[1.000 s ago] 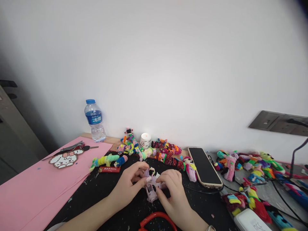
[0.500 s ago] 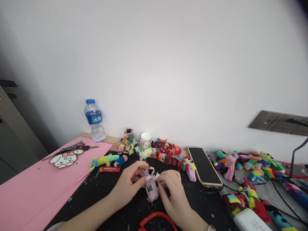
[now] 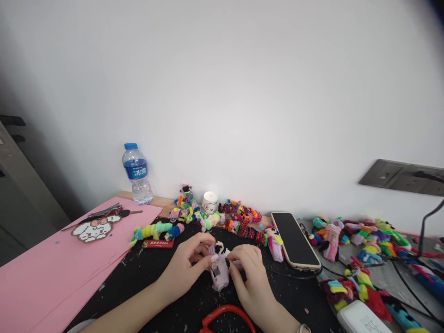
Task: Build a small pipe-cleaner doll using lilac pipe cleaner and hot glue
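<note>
My left hand (image 3: pixel 187 263) is closed, thumb and fingers pinching a small lilac pipe-cleaner figure (image 3: pixel 219 247) with a black and yellow top. Just below it, a pale lilac plastic piece (image 3: pixel 220 276) with a window-like cut-out and a rounded end points toward me; its upper part runs in under the fingers. On the other side, my right hand (image 3: pixel 248 273) has its fingertips pressed together beside a small black tuft (image 3: pixel 227 262) and a scrap of white. What those right fingertips grip is too small and hidden to tell.
Red scissor-like handles (image 3: pixel 229 311) lie near me on the black mat (image 3: pixel 138 282). Beyond are pipe-cleaner dolls (image 3: pixel 246 231), a paper cup (image 3: pixel 210 202) and a phone (image 3: pixel 294 240). Pink sheets (image 3: pixel 45 273) and a water bottle (image 3: pixel 137 173) are left; cables and a white box (image 3: pixel 362 318) right.
Both hands stay almost in place. The lilac figure and plastic piece between them have shifted very slightly to the right.
</note>
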Demonstrator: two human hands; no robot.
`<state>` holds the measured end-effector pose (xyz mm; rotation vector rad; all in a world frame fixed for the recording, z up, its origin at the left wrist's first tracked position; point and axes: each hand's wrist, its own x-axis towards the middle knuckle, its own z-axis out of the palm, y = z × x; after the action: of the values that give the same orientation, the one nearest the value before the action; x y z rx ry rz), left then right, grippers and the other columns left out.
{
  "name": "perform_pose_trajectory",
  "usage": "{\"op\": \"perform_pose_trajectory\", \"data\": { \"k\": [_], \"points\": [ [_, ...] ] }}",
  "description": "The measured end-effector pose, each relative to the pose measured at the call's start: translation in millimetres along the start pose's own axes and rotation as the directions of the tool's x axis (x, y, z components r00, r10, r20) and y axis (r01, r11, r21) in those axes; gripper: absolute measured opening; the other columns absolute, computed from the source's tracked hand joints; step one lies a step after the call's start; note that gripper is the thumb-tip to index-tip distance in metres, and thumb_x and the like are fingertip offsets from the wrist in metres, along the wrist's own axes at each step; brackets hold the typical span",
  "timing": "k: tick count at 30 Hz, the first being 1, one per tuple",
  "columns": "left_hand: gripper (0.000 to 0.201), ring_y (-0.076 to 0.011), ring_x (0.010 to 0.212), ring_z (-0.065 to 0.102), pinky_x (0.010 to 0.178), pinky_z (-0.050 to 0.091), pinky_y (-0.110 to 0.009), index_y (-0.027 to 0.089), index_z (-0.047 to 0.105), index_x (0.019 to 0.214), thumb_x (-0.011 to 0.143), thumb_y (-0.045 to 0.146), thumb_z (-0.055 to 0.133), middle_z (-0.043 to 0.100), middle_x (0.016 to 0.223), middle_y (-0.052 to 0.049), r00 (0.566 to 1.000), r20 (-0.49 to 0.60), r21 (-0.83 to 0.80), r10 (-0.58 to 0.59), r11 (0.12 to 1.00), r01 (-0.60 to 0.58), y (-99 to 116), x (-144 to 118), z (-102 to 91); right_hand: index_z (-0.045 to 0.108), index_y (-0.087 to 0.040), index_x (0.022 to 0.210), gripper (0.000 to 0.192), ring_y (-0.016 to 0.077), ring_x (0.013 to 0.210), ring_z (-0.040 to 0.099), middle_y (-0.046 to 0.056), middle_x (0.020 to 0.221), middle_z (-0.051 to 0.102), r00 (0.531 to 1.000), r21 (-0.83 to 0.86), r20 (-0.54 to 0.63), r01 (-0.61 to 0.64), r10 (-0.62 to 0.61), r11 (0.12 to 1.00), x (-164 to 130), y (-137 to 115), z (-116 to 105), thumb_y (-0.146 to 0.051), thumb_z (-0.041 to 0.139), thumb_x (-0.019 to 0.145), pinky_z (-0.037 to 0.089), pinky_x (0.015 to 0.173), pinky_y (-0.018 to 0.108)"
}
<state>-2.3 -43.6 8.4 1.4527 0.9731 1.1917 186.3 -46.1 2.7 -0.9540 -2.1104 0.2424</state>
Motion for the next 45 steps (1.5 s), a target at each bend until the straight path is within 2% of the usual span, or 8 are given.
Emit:
{"op": "perform_pose_trajectory", "data": {
  "k": [32, 45],
  "points": [
    [0.02, -0.0159, 0.076, 0.057, 0.067, 0.053, -0.029, 0.02, 0.055, 0.099, 0.081, 0.027, 0.059, 0.057, 0.084, -0.002, 0.997, 0.068, 0.078, 0.042, 0.996, -0.047, -4.9, -1.6, -2.6, 0.046, -0.021, 0.084, 0.017, 0.0171, 0.075, 0.051, 0.001, 0.081, 0.055, 1.0, 0.052, 0.008, -0.011, 0.01, 0.999, 0.2, 3.2, 3.1, -0.004, 0.043, 0.084, 0.033, 0.073, 0.034],
    [0.021, -0.0163, 0.076, 0.057, 0.066, 0.053, -0.028, 0.019, 0.056, 0.099, 0.08, 0.026, 0.06, 0.058, 0.084, -0.003, 0.998, 0.056, 0.098, 0.038, 0.994, -0.044, -2.7, -0.9, -2.7, 0.045, -0.021, 0.081, 0.016, 0.0168, 0.074, 0.05, 0.0, 0.079, 0.054, 1.0, 0.042, 0.021, -0.002, 0.001, 0.999, -0.7, 3.8, 3.9, -0.005, 0.042, 0.085, 0.033, 0.073, 0.034]
  ]
}}
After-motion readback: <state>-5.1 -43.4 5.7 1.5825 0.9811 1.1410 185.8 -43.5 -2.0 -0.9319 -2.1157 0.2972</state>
